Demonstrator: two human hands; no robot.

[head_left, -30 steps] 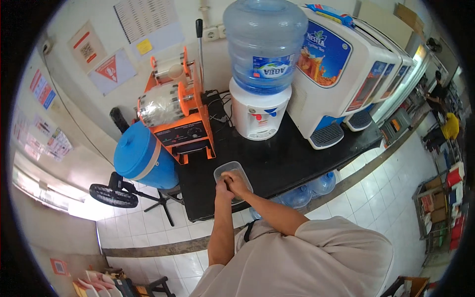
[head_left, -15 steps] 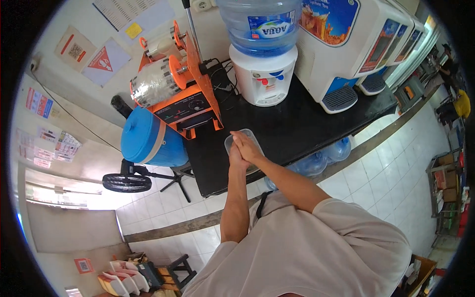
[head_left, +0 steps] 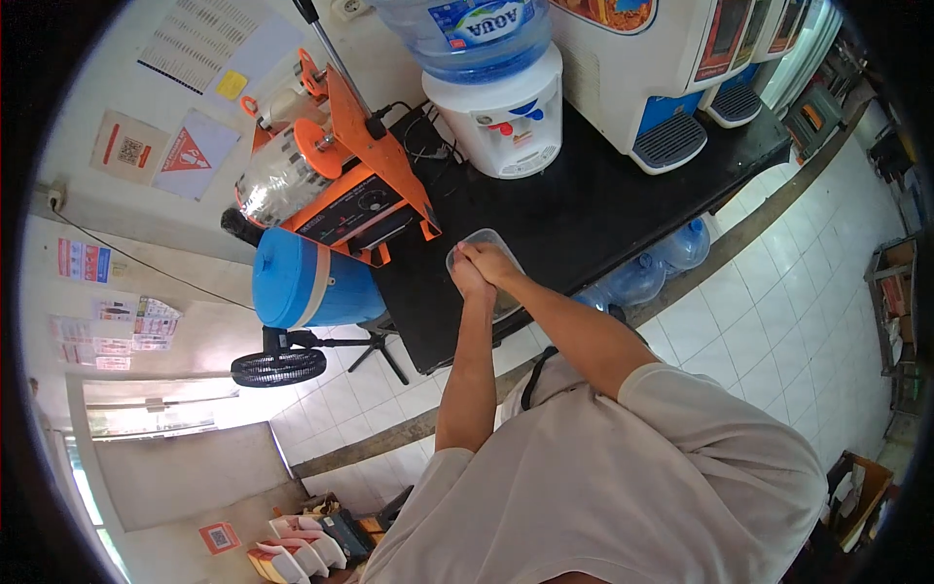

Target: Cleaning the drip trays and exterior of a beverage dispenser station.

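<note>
My left hand (head_left: 468, 277) and my right hand (head_left: 492, 264) are clasped together over a clear plastic tub (head_left: 486, 237) near the front edge of the black table (head_left: 603, 224). The right hand's fingers fold over the left hand, so both are closed. Whatever may lie between the palms is hidden. Behind my wrists, part of the tub's rim and side shows; its contents cannot be made out.
An orange cup-sealing machine (head_left: 341, 185) stands left of the tub. Beyond sits a white water dispenser (head_left: 506, 127) with a blue bottle; drink machines (head_left: 623, 88) are at right. A blue lidded bucket (head_left: 316, 277) and a black fan (head_left: 279, 366) flank the table's left.
The view has shifted, so the table things sit higher and more to the left. My fingers, earlier straighter and palm to palm, are now curled round each other.
</note>
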